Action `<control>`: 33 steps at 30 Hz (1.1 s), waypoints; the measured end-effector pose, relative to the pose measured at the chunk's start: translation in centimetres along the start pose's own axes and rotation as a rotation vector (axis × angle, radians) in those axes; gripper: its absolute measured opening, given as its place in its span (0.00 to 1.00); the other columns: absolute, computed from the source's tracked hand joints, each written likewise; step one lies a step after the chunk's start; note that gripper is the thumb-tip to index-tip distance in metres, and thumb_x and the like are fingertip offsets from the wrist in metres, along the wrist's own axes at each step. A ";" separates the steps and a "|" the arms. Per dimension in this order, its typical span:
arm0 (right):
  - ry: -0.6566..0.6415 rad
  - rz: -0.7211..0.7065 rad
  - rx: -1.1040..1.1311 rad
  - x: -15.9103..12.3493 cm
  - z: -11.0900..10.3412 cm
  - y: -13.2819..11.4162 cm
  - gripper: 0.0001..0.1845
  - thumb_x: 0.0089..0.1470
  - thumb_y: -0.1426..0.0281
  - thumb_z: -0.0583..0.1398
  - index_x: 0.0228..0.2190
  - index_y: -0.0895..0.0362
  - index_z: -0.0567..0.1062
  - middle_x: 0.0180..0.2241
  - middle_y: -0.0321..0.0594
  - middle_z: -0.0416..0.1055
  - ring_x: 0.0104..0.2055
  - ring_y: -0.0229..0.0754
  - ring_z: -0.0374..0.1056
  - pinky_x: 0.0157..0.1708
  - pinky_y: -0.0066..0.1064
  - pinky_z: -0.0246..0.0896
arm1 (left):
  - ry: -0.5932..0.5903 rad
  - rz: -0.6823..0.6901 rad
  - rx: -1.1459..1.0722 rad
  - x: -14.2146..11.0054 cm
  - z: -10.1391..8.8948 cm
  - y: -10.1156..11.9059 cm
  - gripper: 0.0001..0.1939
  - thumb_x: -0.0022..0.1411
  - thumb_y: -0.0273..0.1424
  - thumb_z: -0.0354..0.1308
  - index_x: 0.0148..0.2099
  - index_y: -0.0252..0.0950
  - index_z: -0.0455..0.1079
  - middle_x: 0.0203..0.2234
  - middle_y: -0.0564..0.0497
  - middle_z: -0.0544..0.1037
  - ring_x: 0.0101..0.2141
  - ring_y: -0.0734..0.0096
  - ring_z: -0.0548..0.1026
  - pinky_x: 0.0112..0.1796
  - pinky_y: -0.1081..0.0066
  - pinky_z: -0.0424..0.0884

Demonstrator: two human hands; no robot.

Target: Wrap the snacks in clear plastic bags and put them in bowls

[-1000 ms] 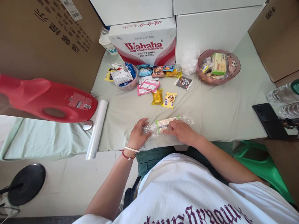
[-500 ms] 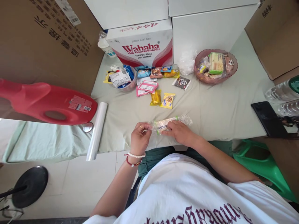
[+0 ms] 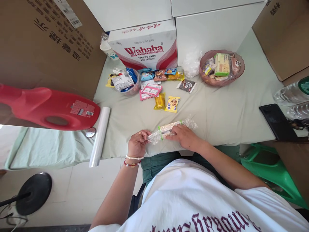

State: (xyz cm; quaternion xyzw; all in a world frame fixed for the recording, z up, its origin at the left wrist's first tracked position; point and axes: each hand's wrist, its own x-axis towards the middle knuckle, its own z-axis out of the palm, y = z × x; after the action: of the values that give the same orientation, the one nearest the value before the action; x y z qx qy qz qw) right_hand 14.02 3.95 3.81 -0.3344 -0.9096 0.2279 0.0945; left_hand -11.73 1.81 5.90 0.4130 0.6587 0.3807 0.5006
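Note:
A snack packet (image 3: 166, 128) with green edging lies near the table's front edge, wrapped in clear plastic film (image 3: 154, 137) that sticks out crumpled at both ends. My left hand (image 3: 138, 141) pinches the film's left end between thumb and fingers. My right hand (image 3: 184, 136) is closed over the packet's right part, its fingers on the near side; the palm hides some of the wrapping. Beyond the hands lie a yellow biscuit packet (image 3: 172, 104) and a golden wrapped snack (image 3: 159, 101).
A roll of plastic film (image 3: 99, 137) and a red jug (image 3: 55, 109) are on the left. Behind stand a plastic tub of snacks (image 3: 135, 88), a Wahaba-style water carton (image 3: 145, 46) and a pink glass bowl (image 3: 205, 79). A black phone (image 3: 276, 121) lies at the right.
My left hand closed on the film's left end, then moved left, drawing the film out longer. My right hand has stayed on the packet.

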 end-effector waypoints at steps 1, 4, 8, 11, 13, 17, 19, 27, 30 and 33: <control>-0.004 -0.004 -0.001 0.0 0.0 0.0 0.21 0.72 0.71 0.51 0.57 0.45 0.77 0.40 0.43 0.66 0.41 0.45 0.55 0.41 0.34 0.50 | 0.011 -0.014 0.003 -0.1 0.1 -0.1 0.15 0.52 0.43 0.51 0.21 0.41 0.56 0.29 0.46 0.73 0.29 0.66 0.69 0.28 0.66 0.66; -0.002 -0.011 -0.005 0.0 0.1 0.0 0.21 0.72 0.71 0.51 0.57 0.45 0.77 0.39 0.43 0.66 0.41 0.46 0.55 0.40 0.35 0.49 | 0.065 -0.048 0.055 -0.4 0.7 -0.4 0.16 0.53 0.45 0.58 0.25 0.40 0.59 0.28 0.50 0.71 0.29 0.68 0.68 0.29 0.68 0.67; 0.025 -0.006 -0.008 -0.1 0.2 0.0 0.21 0.72 0.73 0.51 0.56 0.45 0.78 0.39 0.42 0.66 0.41 0.45 0.56 0.40 0.34 0.48 | 0.166 -0.038 0.285 -0.5 0.2 -0.8 0.24 0.39 0.38 0.72 0.39 0.39 0.70 0.34 0.53 0.75 0.32 0.71 0.71 0.32 0.71 0.67; 0.027 -0.008 0.003 -0.1 0.2 0.0 0.20 0.71 0.73 0.52 0.56 0.46 0.78 0.39 0.42 0.66 0.42 0.45 0.56 0.41 0.34 0.49 | 0.066 -0.122 0.295 -0.5 -0.6 -0.2 0.24 0.41 0.42 0.71 0.40 0.37 0.74 0.28 0.55 0.75 0.26 0.73 0.69 0.28 0.72 0.65; 0.021 -0.009 0.001 -0.1 0.3 0.0 0.20 0.71 0.73 0.52 0.56 0.46 0.78 0.39 0.42 0.66 0.42 0.46 0.56 0.40 0.34 0.48 | 0.011 -0.145 0.203 -0.6 -0.3 0.6 0.20 0.44 0.44 0.71 0.35 0.37 0.73 0.21 0.58 0.71 0.21 0.77 0.64 0.24 0.73 0.61; 0.018 -0.013 -0.046 0.0 0.1 -0.1 0.21 0.71 0.73 0.52 0.56 0.43 0.77 0.40 0.43 0.67 0.43 0.47 0.57 0.41 0.36 0.50 | 0.004 -0.051 0.055 -0.7 2.9 2.3 0.18 0.46 0.42 0.72 0.35 0.36 0.73 0.22 0.57 0.73 0.21 0.77 0.67 0.24 0.74 0.65; 0.014 -0.005 -0.086 -0.2 -0.2 -0.5 0.21 0.71 0.72 0.52 0.57 0.44 0.77 0.41 0.44 0.67 0.45 0.48 0.58 0.43 0.37 0.52 | -0.044 -0.018 0.013 -0.7 5.2 2.4 0.17 0.54 0.43 0.67 0.38 0.35 0.75 0.25 0.54 0.76 0.25 0.73 0.72 0.29 0.71 0.72; -0.065 0.147 -0.114 -5.4 -1.3 -2.6 0.26 0.64 0.79 0.54 0.61 0.54 0.73 0.64 0.52 0.64 0.55 0.54 0.63 0.51 0.47 0.60 | -0.049 0.458 0.570 -3.1 9.3 -0.8 0.29 0.66 0.29 0.51 0.68 0.33 0.63 0.57 0.36 0.70 0.59 0.53 0.71 0.59 0.53 0.70; 0.001 0.228 0.053 -8.3 -1.1 -1.9 0.22 0.65 0.76 0.53 0.56 0.54 0.76 0.61 0.50 0.69 0.55 0.53 0.66 0.52 0.48 0.64 | -0.074 0.586 0.817 -4.6 9.9 -2.2 0.36 0.66 0.28 0.52 0.74 0.33 0.52 0.68 0.32 0.60 0.65 0.48 0.65 0.56 0.55 0.73; 0.265 0.451 0.254 -9.8 -1.3 -0.2 0.18 0.70 0.66 0.52 0.53 0.54 0.78 0.50 0.49 0.76 0.49 0.49 0.71 0.50 0.44 0.68 | -0.067 0.651 0.968 -5.1 10.1 -2.9 0.38 0.66 0.27 0.50 0.76 0.37 0.47 0.70 0.34 0.59 0.63 0.48 0.68 0.51 0.57 0.75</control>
State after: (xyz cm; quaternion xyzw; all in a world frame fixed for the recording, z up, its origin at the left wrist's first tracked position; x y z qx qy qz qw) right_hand 21.78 -2.08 4.84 -0.5407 -0.7560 0.3096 0.2006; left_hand -1.61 -3.08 2.86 0.7876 0.5807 0.1574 0.1326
